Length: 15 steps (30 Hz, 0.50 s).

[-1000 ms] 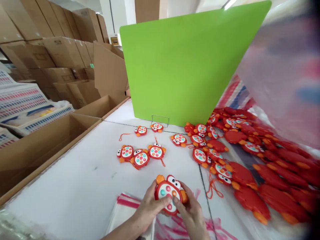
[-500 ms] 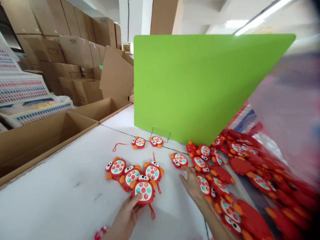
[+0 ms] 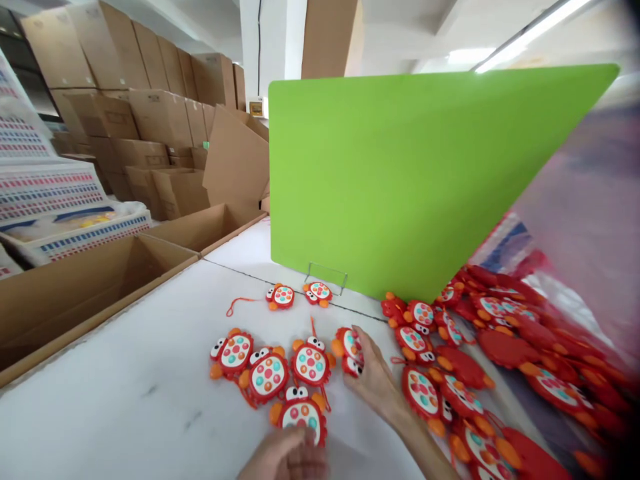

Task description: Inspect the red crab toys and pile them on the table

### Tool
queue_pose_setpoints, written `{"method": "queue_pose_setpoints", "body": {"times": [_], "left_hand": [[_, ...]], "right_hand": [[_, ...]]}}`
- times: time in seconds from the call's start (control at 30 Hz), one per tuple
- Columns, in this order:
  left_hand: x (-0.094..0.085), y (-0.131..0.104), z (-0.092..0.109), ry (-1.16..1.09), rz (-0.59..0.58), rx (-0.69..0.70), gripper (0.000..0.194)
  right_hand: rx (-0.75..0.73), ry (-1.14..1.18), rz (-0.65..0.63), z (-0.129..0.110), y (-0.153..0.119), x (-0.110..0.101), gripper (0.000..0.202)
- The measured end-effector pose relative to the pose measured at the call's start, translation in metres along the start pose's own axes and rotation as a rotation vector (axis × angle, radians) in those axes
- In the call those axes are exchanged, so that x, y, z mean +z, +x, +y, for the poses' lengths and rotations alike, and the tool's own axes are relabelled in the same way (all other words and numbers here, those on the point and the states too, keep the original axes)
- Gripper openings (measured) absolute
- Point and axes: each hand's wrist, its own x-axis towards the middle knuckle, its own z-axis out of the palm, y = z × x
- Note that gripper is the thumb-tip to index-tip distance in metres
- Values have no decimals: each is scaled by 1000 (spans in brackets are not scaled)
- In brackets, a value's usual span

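Room to pass over the left tabletop, green board blocking the far side, heaped red toys crowding the right

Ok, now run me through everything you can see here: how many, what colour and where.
Table: one, white, across the foreground
Board: one, green, standing behind the toys
Wire stand: one, grey, at the board's foot
Front toys: four, red, orange and white, clustered near centre
Held toy: one, same colours, right of that cluster
Rear toys: two, same colours, near the stand
Heaped toys: many, overlapping, mostly red, right
Open carton: at least one, brown, left
Stacked boxes: many, brown, back left
Crates: several, white, red and blue, far left
Ceiling light: at least one, white, top right
Left grip: one, bare, blurred, bottom centre
Right grip: one, bare, around the held toy
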Motion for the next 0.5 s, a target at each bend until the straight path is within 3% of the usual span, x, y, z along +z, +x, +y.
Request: {"method": "queue_pose_setpoints", "body": {"times": [0.17, 0.3, 0.4, 0.5], "left_hand": [[27, -2, 23, 177, -140, 194, 45], [31, -18, 27, 389, -197, 266, 38], [25, -36, 31, 535, -327, 274, 41], [21, -56, 36, 655, -385, 261, 45]], "right_hand": [[-537, -19, -186, -37, -101, -16, 106], [-593, -158, -194, -42, -142, -14, 116], [-597, -229, -110, -47, -158, -11, 117], [-614, -244, -11, -57, -172, -10, 115]]}}
